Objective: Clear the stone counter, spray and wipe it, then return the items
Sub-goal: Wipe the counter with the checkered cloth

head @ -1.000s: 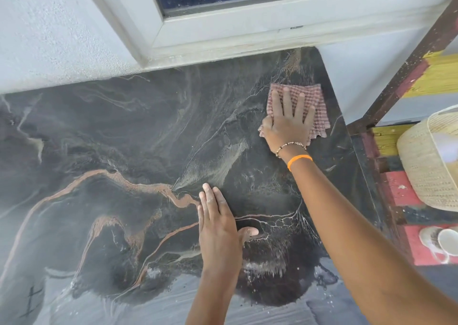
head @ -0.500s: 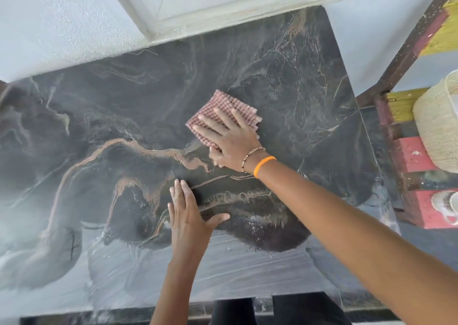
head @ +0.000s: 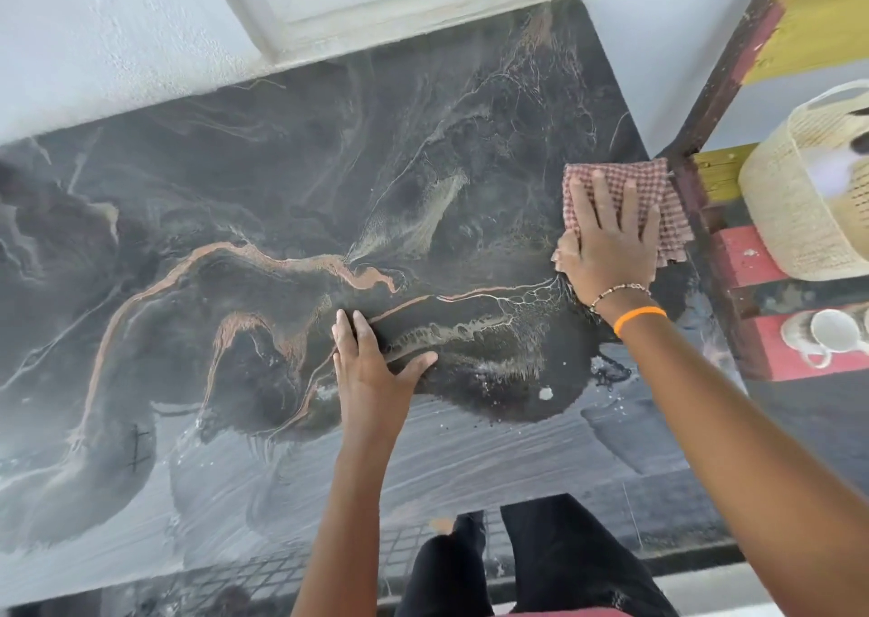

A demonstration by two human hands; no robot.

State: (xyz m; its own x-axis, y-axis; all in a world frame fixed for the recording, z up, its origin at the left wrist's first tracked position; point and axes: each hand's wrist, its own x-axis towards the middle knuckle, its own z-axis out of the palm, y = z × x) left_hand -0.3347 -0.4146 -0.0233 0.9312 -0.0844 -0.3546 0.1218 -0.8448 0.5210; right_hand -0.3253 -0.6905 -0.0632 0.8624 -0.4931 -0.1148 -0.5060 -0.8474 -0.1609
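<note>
Stone counter (head: 282,183): dark, veined, wet streaks along near edge. Checked cloth (head: 658,193): flat at counter's right edge, pinned under right hand (head: 611,245), fingers spread wide. Left hand (head: 371,367): palm down on bare stone mid-counter, fingers together, thumb out, holding nothing. Woven basket (head: 799,212) and white cups (head: 832,332): on painted bench, right of counter.

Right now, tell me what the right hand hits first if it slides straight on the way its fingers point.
The right hand points away from the person; past the checked cloth lies bare stone counter, then probably the white wall.
</note>
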